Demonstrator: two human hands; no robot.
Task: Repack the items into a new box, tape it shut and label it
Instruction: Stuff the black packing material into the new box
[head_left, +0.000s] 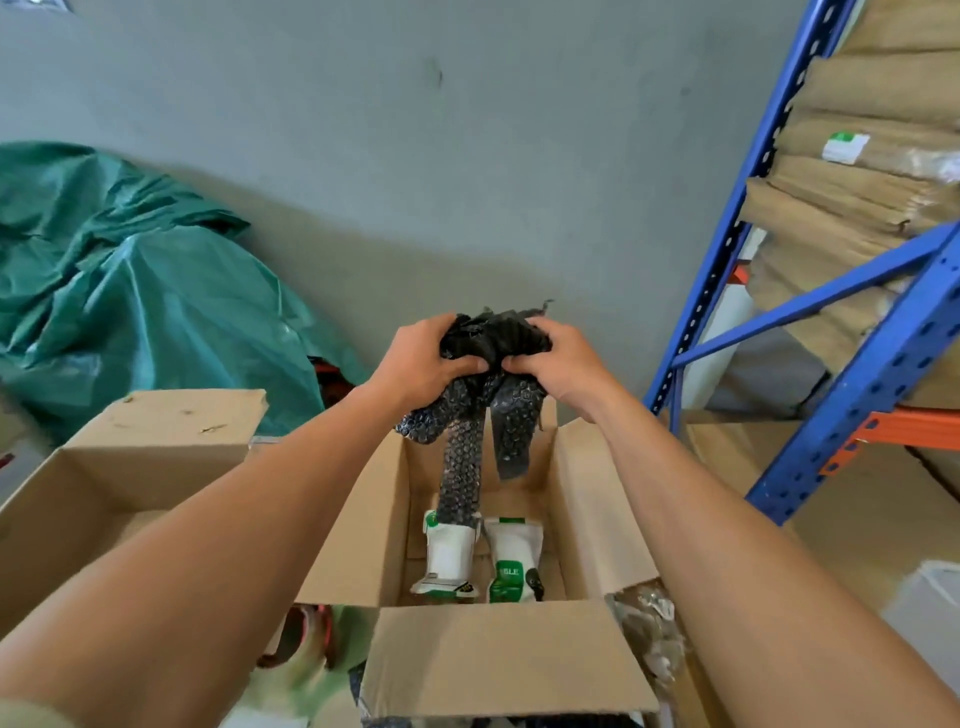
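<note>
Head view.

- Both hands were raised at 12 o'clock above the open box (582, 493). The left hand (423, 361) and right hand (563, 371) were side by side, with fingers and thumbs curled tight around one wad of black bubble wrap (493, 335).
- Loose tails of the wrap hung down between the hands into the box. The longer tail reached the top of the left pouch (448, 556).
- The right pouch (514, 569) lay just beside the left one on the box floor. Both were white and green, with their tops pointing toward 12.
- All the box flaps stood open. No tape or label was seen on it.
- A second box (171, 426) sat at 9 o'clock, also open, with its inside mostly hidden by the left forearm.
- A green tarp (130, 280) lay at 10 o'clock. A blue rack (862, 364) with flat cardboard (857, 218) stood at 2.

Step, as judged: handling the padding, with the pouches already in a box. It could not be told whether the wrap was going in or coming out.

Next move, as judged: if the wrap was going in, lower the wad, spread it over the pouches below the flap line, and let go before folding the flaps. Bunched wrap could spring up and hold the flaps apart.
</note>
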